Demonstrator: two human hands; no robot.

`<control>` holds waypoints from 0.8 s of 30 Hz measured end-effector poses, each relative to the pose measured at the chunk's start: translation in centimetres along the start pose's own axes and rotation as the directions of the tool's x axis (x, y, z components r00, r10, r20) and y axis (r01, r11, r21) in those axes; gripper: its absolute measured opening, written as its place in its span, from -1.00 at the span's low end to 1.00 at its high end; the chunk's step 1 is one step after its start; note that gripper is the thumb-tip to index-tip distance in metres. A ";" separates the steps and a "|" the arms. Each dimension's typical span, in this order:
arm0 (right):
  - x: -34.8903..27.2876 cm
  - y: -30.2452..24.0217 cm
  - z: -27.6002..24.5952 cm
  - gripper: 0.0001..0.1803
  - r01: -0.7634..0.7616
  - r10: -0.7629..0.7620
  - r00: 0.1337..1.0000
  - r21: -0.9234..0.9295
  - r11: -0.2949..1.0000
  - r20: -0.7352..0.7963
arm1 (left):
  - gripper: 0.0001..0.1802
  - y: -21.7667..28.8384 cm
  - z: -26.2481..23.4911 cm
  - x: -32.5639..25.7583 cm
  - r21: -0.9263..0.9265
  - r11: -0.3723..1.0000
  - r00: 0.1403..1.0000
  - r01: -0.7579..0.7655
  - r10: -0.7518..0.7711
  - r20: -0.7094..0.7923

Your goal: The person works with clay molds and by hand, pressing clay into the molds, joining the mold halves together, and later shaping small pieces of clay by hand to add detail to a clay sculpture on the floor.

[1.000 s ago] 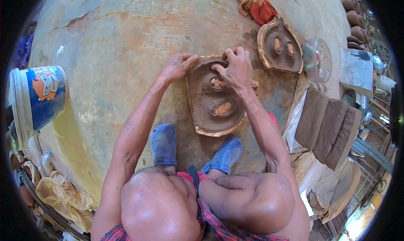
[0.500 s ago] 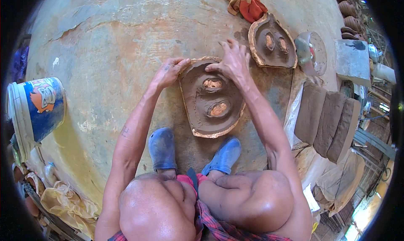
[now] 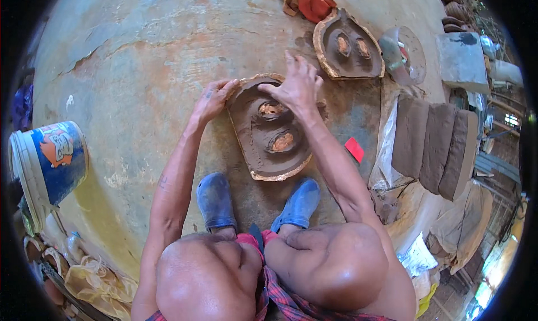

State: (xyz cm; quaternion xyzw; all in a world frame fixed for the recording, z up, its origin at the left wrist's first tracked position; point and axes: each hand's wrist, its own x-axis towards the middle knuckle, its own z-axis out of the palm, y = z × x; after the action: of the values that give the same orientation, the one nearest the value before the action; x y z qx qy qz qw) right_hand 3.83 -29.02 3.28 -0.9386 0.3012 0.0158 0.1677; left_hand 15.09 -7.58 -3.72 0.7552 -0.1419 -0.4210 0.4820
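A: Uncurled over the last second: fingers of the bare right hand, now spread. More fully uncovered nearer the body, just right of the right forearm: flat, bright-red piece.
B: Location of workpiece?
A: Beneath the right hand and right of the bare left hand: shield-shaped mould lined with dark-brown clay, rough tan rim, two oval orange centres.
B: State of each hand?
A: Right: fingers fanned apart, thumb stretched left over the clay, contact unclear. Left: fingers partly bent, touching the rim's far-left corner; firm grip or light rest not discernible.
B: Surroundings?
A: Beyond the right hand, to its right: second clay-lined mould, tan-rimmed. Farther right, nearer the body: stacked brown clay slabs. Well left of the left hand: blue-and-white plastic bucket.
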 end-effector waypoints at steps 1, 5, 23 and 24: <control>0.0 -0.1 0.2 0.35 0.003 -0.002 1.000 -0.047 0.999 0.021 | -0.38 -0.1 -0.1 -0.1 0.004 1.000 1.000 -0.002 0.002 0.007; -1.8 3.2 -0.7 0.31 -0.150 0.150 0.988 0.028 0.988 0.022 | -0.39 -0.4 -0.1 -0.4 -0.012 1.000 1.000 0.015 -0.015 -0.014; -6.3 5.8 0.5 0.30 -0.443 0.444 0.896 0.060 0.895 0.001 | -0.47 -0.2 0.0 -0.6 -0.090 0.996 0.999 -0.016 0.013 -0.036; -6.6 6.0 0.6 0.30 -0.433 0.434 0.901 0.059 0.899 0.008 | -0.47 -0.1 0.3 -0.6 -0.087 0.996 0.997 -0.037 0.031 -0.067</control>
State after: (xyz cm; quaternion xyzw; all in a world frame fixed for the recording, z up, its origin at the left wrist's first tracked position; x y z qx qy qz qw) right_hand -4.96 -29.74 1.71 -0.8427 0.5032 0.0411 0.1871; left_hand 14.50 -7.35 -3.55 0.7441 -0.1202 -0.3936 0.5263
